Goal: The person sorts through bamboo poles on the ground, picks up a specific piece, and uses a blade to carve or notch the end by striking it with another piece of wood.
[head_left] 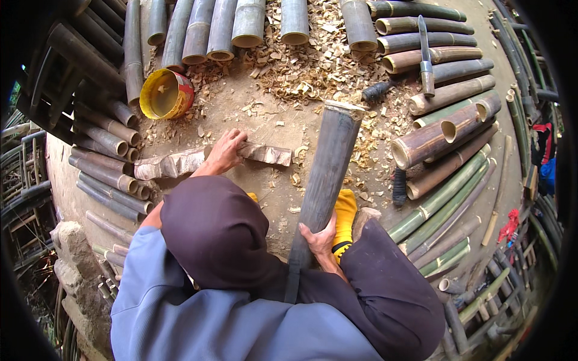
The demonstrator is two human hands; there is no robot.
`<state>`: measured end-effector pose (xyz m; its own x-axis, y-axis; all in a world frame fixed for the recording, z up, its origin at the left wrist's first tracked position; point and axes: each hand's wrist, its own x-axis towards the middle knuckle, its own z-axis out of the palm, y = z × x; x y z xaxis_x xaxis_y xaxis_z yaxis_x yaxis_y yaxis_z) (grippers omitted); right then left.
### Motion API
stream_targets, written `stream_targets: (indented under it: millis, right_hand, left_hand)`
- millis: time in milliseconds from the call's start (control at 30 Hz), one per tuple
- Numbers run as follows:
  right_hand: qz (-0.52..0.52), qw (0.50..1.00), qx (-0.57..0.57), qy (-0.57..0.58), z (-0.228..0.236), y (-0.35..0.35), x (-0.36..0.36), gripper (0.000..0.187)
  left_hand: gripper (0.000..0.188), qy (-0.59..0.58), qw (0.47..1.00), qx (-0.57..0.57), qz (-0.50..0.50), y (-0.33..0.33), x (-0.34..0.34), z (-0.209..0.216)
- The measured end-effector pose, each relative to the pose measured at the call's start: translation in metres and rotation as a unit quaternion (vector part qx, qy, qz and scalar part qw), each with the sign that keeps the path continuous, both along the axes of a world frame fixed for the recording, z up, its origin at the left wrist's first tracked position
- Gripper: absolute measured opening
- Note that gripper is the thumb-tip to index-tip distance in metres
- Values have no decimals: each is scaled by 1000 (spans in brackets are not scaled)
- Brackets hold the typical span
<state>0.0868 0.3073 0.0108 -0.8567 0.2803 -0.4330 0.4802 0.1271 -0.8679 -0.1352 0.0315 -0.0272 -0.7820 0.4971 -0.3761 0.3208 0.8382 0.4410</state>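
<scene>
A thick grey bamboo tube [328, 162] slants up from my lap, its pale cut rim at the far end. My right hand [319, 240] is wrapped around the lower part of this tube. Farther left, a long, rough-hewn piece of wood [180, 163] lies across the ground. My left hand [226, 151] is closed over the middle of it, fingers curled at its far edge. My right foot in a yellow sock [344, 219] stands beside the tube. The tube's near end is partly hidden by my dark clothing.
Cut bamboo tubes ring the ground at left, far side and right [451, 93]. A knife [425, 60] lies across the right ones. Pale shavings [301, 66] cover the far ground. A yellow-and-red bucket [165, 94] stands far left. Black wrapped objects [399, 186] lie right. A rock [75, 271] sits left.
</scene>
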Motion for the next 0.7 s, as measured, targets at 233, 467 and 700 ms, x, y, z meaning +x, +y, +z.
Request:
stream_targets:
  millis: [233,467,700]
  right_hand:
    - [74,988,136,-13,0,-9,-26,97]
    - [107,975,167,-99,-5,-10,-39,102]
    - [159,945,147,-244,22,0,30,101]
  left_hand:
    - [53,66,983,149,80,72,-31,-19]
    - [56,12,990,135,-28,86,-82,-17]
    - [53,-217,945,169,-175,126,-187,40]
